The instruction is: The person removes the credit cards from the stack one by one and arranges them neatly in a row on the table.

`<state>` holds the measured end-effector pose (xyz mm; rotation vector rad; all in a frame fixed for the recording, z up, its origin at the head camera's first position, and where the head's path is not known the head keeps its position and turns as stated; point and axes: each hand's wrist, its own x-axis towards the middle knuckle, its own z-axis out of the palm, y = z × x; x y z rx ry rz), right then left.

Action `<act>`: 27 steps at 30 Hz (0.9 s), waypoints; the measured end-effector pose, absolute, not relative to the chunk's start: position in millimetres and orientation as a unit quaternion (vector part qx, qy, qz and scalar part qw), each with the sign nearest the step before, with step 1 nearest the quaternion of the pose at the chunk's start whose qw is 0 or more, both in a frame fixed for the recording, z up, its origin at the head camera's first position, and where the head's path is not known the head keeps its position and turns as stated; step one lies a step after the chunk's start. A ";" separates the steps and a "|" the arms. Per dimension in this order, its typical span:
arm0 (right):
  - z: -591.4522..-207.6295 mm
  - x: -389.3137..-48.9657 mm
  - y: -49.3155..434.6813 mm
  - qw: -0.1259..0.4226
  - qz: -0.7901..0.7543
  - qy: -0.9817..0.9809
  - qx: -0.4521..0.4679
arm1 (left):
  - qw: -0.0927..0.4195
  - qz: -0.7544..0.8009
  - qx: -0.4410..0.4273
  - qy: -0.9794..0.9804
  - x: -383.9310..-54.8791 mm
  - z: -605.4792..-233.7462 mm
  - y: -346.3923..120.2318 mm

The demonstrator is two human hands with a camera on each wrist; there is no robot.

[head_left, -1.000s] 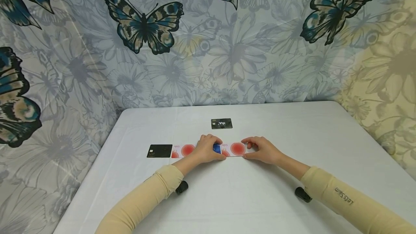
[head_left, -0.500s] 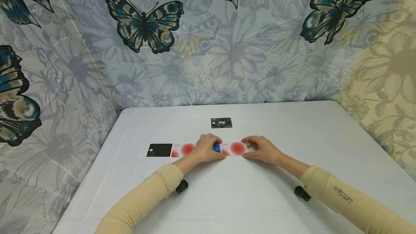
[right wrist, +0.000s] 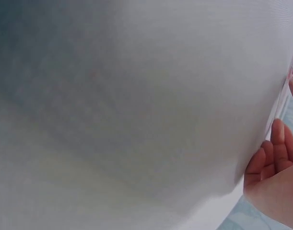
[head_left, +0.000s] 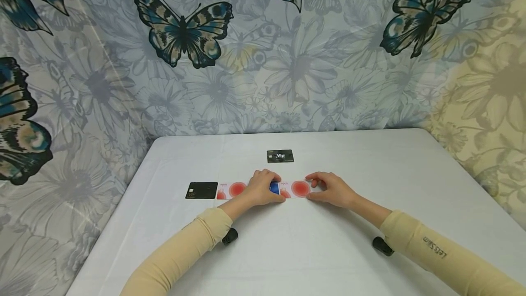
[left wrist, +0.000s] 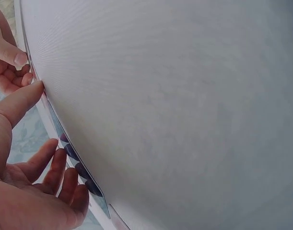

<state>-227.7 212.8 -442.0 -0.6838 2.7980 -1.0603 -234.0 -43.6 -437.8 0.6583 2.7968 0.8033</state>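
A row of cards lies end to end on the white table. From the left come a black VIP card [head_left: 201, 190], a pink-and-white card [head_left: 237, 189] with a red circle, a blue card [head_left: 274, 187] and a second pink-and-white card [head_left: 300, 188]. My left hand [head_left: 260, 188] arches over the blue card and hides most of it; thumb and fingers hold its near and far edges at the right end. With thumb and index finger, my right hand [head_left: 334, 191] grips the right end of the second pink-and-white card by its long edges.
Behind the row lies another black Vip card [head_left: 280, 156]. A black wrist device [head_left: 230, 236] sits under the left cuff, and another black device [head_left: 382, 246] under the right. A butterfly-print cloth [head_left: 287, 81] hangs behind the table [head_left: 296, 250].
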 end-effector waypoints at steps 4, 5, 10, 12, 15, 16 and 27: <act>-440.7 -227.8 209.7 0.036 -0.348 0.910 -0.222 | 0.079 0.274 0.226 0.931 -235.7 -438.0 -44.9; -440.5 -227.7 208.8 0.036 -0.348 0.910 -0.222 | 0.080 0.277 0.227 0.930 -235.9 -437.6 -45.4; -439.9 -227.3 204.7 0.029 -0.349 0.907 -0.232 | 0.089 0.308 0.232 0.918 -237.6 -436.7 -48.9; -439.5 -227.3 203.1 0.026 -0.348 0.908 -0.232 | 0.091 0.326 0.234 0.912 -238.1 -435.9 -50.8; -438.0 -228.9 199.8 0.024 -0.350 0.908 -0.231 | 0.080 0.349 0.240 0.902 -239.9 -434.4 -54.0; -437.7 -229.9 198.6 0.024 -0.350 0.908 -0.229 | 0.073 0.354 0.243 0.900 -240.8 -434.1 -55.2; -431.9 -253.5 180.7 0.045 -0.340 0.913 -0.222 | 0.042 0.376 0.208 0.902 -259.3 -436.9 -65.1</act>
